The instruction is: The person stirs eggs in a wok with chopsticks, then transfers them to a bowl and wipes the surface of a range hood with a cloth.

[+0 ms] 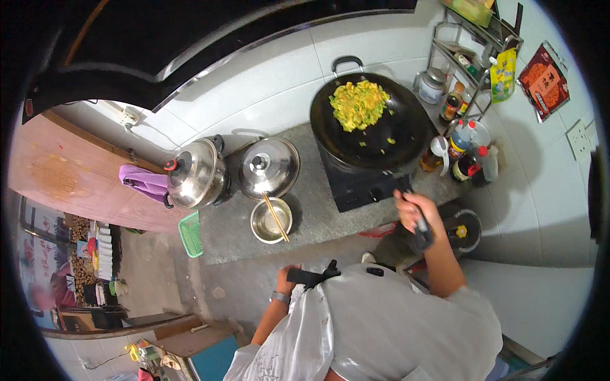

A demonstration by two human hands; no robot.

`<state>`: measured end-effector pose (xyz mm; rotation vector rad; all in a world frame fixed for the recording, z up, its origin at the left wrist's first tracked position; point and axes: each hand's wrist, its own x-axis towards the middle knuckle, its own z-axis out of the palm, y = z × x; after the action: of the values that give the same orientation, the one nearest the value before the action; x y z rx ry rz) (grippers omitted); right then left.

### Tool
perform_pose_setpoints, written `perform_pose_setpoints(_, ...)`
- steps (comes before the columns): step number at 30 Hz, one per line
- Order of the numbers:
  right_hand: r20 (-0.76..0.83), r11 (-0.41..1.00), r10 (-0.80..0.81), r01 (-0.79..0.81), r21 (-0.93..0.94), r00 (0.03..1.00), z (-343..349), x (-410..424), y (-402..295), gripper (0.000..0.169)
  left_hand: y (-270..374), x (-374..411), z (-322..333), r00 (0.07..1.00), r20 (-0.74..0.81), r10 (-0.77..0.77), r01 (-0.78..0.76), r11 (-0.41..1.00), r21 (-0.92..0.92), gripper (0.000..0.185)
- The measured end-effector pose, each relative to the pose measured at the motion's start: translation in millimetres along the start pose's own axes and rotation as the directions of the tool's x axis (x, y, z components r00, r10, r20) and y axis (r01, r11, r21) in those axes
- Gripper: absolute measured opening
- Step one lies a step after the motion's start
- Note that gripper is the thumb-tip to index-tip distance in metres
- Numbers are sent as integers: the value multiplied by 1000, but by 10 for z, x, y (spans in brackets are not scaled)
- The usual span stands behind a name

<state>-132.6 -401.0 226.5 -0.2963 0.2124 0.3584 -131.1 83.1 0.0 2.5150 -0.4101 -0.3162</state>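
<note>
My right hand is wrapped around the long handle of a black wok. The wok sits tilted over a black stove, with its loop handle towards the wall. Cooked egg with chopped green pieces lies massed in the far left part of the wok, and a few loose bits are scattered below it. My left hand hangs low by my waist, beside a black strap. Its fingers are partly hidden, and I cannot make out anything in them.
On the grey counter stand a lidded steel pot, a domed steel lid, and a steel bowl with chopsticks across it. Sauce bottles and a metal rack crowd the right side. A green basket is at the counter's left end.
</note>
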Motion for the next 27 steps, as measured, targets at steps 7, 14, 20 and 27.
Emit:
perform_pose_setpoints(7,31,999,3,-2,-48,1000,115,471,-76,11,454,105,-231,893,232,-387,450,795,-407,39)
perform_pose_setpoints(14,-103,998,-42,38,-49,994,-132,479,112,14,-122,-131,14,998,58,-7,14,991,-131,40)
perform_pose_setpoints(20,-62,999,19,-22,-39,998,-469,665,81,10,-178,-329,-107,972,87,219,-231,958,171,29)
perform_pose_setpoints(27,-82,994,5,-14,-105,997,-622,821,223,12,-256,-443,-164,933,342,113,-244,897,369,21)
